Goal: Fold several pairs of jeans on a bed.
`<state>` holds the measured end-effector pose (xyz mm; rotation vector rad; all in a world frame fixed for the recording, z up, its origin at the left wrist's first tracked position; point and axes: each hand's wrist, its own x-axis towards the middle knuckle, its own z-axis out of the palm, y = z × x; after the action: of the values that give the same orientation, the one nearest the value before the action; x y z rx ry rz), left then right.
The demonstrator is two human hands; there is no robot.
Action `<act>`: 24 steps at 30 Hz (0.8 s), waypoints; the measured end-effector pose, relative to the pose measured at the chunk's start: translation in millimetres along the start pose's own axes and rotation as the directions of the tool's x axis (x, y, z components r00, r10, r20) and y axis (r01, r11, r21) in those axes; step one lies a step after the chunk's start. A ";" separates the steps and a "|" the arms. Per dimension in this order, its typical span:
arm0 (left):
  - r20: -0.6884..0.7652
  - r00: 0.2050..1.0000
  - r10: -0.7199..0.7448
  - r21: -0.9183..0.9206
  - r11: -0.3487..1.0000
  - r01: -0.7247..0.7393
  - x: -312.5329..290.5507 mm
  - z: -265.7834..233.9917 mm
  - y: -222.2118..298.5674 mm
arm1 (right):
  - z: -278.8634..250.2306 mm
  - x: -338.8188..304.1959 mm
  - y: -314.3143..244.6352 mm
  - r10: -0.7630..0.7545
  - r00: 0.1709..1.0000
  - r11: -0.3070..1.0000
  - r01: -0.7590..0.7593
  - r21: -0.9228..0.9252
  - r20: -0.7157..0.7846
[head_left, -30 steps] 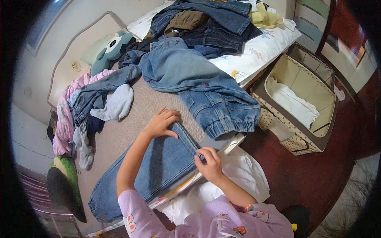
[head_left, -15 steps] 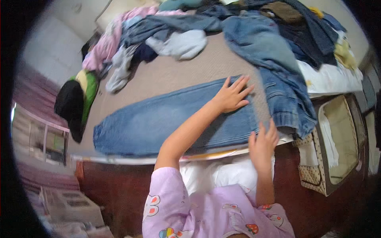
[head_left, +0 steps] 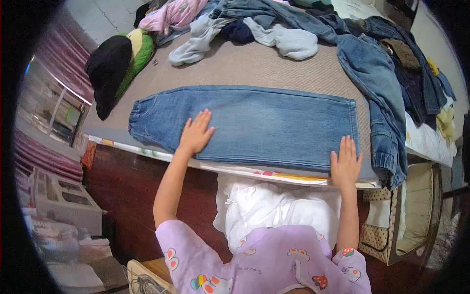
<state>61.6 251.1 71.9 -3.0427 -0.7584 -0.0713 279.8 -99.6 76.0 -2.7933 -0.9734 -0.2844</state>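
A pair of blue jeans (head_left: 254,125) lies folded lengthwise and flat across the near edge of the bed (head_left: 274,68), cuff end at the left, waist end at the right. My left hand (head_left: 195,133) rests flat on the denim near the cuff end, fingers spread. At the waist end, my right hand (head_left: 345,164) presses flat on the lower corner. Neither hand grips anything. My sleeves are lilac with small prints.
A heap of clothes (head_left: 391,73), mostly denim, covers the right and far side of the bed. Grey and pink garments (head_left: 205,29) lie at the back. A black and green cushion (head_left: 115,66) sits at left. A fabric storage box (head_left: 416,215) stands on the floor at right, white bedding (head_left: 264,208) below.
The view has swung so the jeans lie level. My left hand slid leftward toward the cuff end, and my right hand now lies flat at the waist corner.
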 end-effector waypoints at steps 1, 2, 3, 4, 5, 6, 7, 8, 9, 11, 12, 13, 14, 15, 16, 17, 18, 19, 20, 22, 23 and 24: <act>-0.050 0.996 -0.078 0.042 0.996 0.080 0.3 -1.3 -12.2 | 0.4 1.2 -0.2 0.003 1.000 1.000 -0.003 -0.008 0.005; -0.057 0.994 -0.092 0.038 0.995 0.094 0.5 -1.4 -20.9 | -1.0 0.2 -1.3 0.021 0.999 1.000 -0.021 0.019 0.033; -0.056 0.985 -0.162 0.068 0.984 0.165 0.3 -2.1 -29.0 | -0.6 1.0 -2.0 0.005 1.000 1.000 -0.006 0.018 0.028; -0.055 0.973 -0.225 0.097 0.968 0.230 1.5 -3.0 -34.6 | 1.6 1.0 -0.6 0.008 0.999 1.000 -0.008 0.008 0.040; -0.059 0.971 -0.233 0.090 0.967 0.238 0.6 -6.2 -42.1 | 0.8 -0.8 1.7 0.011 0.999 1.000 -0.011 -0.006 0.053; -0.047 0.962 -0.268 0.055 0.961 0.270 -3.4 -12.4 -53.8 | -1.0 -3.5 2.4 0.001 0.999 1.000 -0.001 -0.010 0.049; -0.039 0.955 -0.295 0.024 0.955 0.296 -4.8 -19.7 -65.5 | -1.1 -3.6 1.9 0.022 0.997 0.999 -0.020 -0.026 0.071; -0.028 0.938 -0.346 0.104 0.932 0.347 -16.3 -27.6 -70.8 | -1.5 -2.1 0.4 0.045 0.995 0.998 -0.041 -0.041 0.090; -0.062 0.907 -0.416 0.095 0.903 0.420 -30.9 -20.7 -91.0 | -2.1 0.2 -0.5 0.043 0.996 0.998 -0.040 -0.038 0.082; -0.141 0.845 -0.516 0.131 0.836 0.532 -83.1 -15.0 -125.9 | -3.8 -2.7 -1.0 0.054 0.995 0.998 -0.052 -0.017 0.088; -0.192 0.819 -0.541 0.171 0.803 0.570 -107.7 -13.3 -128.2 | -2.0 -3.9 -0.2 0.048 0.995 0.999 -0.047 -0.014 0.088; -0.357 0.705 -0.613 0.135 0.713 0.688 -125.2 -7.0 -120.3 | 2.6 -4.8 0.6 -0.013 0.997 0.999 0.009 -0.053 -0.072; -0.507 0.557 -0.657 0.083 0.607 0.791 -145.5 -3.5 -111.0 | 5.8 -6.7 -0.2 -0.084 0.971 0.994 0.065 -0.091 -0.224; -0.626 0.545 -0.557 -0.072 0.737 0.672 -154.7 -4.2 -91.6 | 7.1 -8.9 -9.8 -0.090 0.971 0.994 0.073 -0.083 -0.223; -0.739 0.494 -0.458 -0.200 0.849 0.488 -148.4 -2.4 -65.8 | 5.8 -11.9 -28.9 -0.158 0.930 0.962 0.221 0.161 -0.333; -0.785 0.487 -0.384 -0.210 0.903 0.374 -142.7 -1.3 -36.0 | 0.8 -17.3 -49.9 -0.193 0.874 0.842 0.382 0.382 -0.447; -0.805 0.574 -0.147 -0.059 0.984 0.171 -138.5 4.4 -14.8 | -5.8 -19.8 -73.0 -0.330 0.822 0.770 0.519 0.371 -0.464; -0.736 0.668 -0.109 -0.007 0.988 0.153 -140.2 4.8 7.2 | -13.6 -20.2 -99.5 -0.459 0.748 0.667 0.646 0.370 -0.478; -0.806 0.587 -0.080 0.055 0.977 0.208 -128.2 -1.5 34.0 | -12.6 -18.6 -119.7 -0.508 0.722 0.632 0.683 0.366 -0.470; -0.859 0.509 -0.049 0.075 0.973 0.220 -121.5 8.5 24.0 | -1.9 -9.6 -163.7 -0.578 0.618 0.548 0.778 0.308 -0.533; -0.862 0.506 -0.019 0.113 0.967 0.229 -113.3 5.9 21.7 | 7.3 -3.9 -180.8 -0.593 0.552 0.523 0.818 0.240 -0.586; -0.862 0.507 -0.019 0.112 0.968 0.227 -105.3 4.6 21.4 | 19.1 0.3 -194.0 -0.604 0.534 0.520 0.827 0.216 -0.591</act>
<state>-21.0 182.9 62.7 -2.2306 -0.7704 -1.3010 160.6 54.6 76.3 -1.5844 -1.7668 -0.6545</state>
